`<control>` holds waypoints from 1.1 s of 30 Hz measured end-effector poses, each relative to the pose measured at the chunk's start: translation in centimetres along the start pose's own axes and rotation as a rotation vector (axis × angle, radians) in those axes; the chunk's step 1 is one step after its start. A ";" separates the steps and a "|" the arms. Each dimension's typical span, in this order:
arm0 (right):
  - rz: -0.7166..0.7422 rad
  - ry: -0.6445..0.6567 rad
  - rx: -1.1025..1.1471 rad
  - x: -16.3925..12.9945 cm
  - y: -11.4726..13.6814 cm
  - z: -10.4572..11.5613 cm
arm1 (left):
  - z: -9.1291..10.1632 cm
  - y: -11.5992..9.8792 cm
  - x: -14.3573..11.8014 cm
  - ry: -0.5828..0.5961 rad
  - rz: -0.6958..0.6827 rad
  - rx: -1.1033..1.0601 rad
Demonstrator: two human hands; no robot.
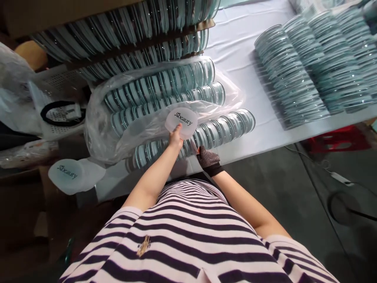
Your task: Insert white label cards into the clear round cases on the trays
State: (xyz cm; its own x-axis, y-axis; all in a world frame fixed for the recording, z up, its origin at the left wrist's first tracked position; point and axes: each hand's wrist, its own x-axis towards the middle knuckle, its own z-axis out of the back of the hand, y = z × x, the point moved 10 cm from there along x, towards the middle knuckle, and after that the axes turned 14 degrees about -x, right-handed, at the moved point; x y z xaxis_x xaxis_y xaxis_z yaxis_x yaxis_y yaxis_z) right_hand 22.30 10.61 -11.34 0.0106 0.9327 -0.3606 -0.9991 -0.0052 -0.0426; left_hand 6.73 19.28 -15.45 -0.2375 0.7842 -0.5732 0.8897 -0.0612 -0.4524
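Note:
My bare left hand [176, 138] grips a frosted white disc [183, 118] printed with "beauty", thumb on its face. The disc covers part of a row of clear round containers [226, 129] lying on their sides near the table's front edge. My right hand [207, 157], in a dark dotted fingerless glove, is closed against the front of this row. A thin pale edge shows at its fingertips, too small to name. Just behind, a clear plastic bag [100, 133] holds two more rows of containers [165, 84].
More containers [118, 27] stand in cardboard-divided rows at the back left. Several long rows of clear containers [294, 74] lie on the white-covered table [235, 35] at right. A pile of printed discs [70, 177] sits at the left edge. A red crate [338, 139] is below.

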 end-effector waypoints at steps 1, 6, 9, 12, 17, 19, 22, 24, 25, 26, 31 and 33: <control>0.009 -0.015 -0.011 0.0 0.0 -0.2 | 0.0 0.0 0.0 -0.003 0.005 -0.005; 0.058 0.027 -0.037 1.1 0.8 -2.5 | -0.1 -0.1 -0.1 0.015 0.018 -0.022; 0.067 0.056 -0.038 1.6 1.1 -3.2 | -0.2 -0.1 -0.1 0.023 0.016 -0.021; 0.099 0.119 0.002 2.0 1.6 -3.2 | -0.2 -0.2 -0.2 0.027 0.018 -0.007; 0.159 0.294 0.243 2.4 2.5 -3.1 | -0.1 -0.3 -0.3 0.024 -0.005 0.021; 0.205 0.340 0.394 2.5 2.7 -2.7 | 0.0 -0.3 -0.2 0.020 -0.034 0.021; 0.149 0.344 0.470 3.5 1.3 -1.2 | -0.2 0.0 -0.1 0.040 -0.065 0.022; 0.044 0.152 0.437 5.3 -0.9 1.6 | -0.3 0.2 -0.2 0.047 -0.082 0.029; 0.000 -0.001 0.444 6.2 -2.0 3.6 | -0.3 0.3 -0.2 0.050 -0.093 0.036; -0.026 -0.155 0.468 6.7 -2.8 5.5 | -0.2 0.2 -0.4 0.054 -0.106 0.043; 0.120 -0.470 0.364 5.5 -1.0 9.4 | 0.9 -0.9 -1.6 0.063 -0.159 0.136; 0.193 -0.520 0.260 3.9 1.5 9.5 | 1.6 -1.5 -2.2 0.059 -0.173 0.202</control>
State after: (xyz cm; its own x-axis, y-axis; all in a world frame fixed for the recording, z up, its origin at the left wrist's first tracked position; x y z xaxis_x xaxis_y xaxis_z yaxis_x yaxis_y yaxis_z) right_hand 20.40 17.64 -3.93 -0.1282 0.9778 0.1654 -0.9589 -0.1648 0.2309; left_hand 5.32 16.68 -14.61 -0.3509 0.8282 -0.4370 0.7406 -0.0401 -0.6707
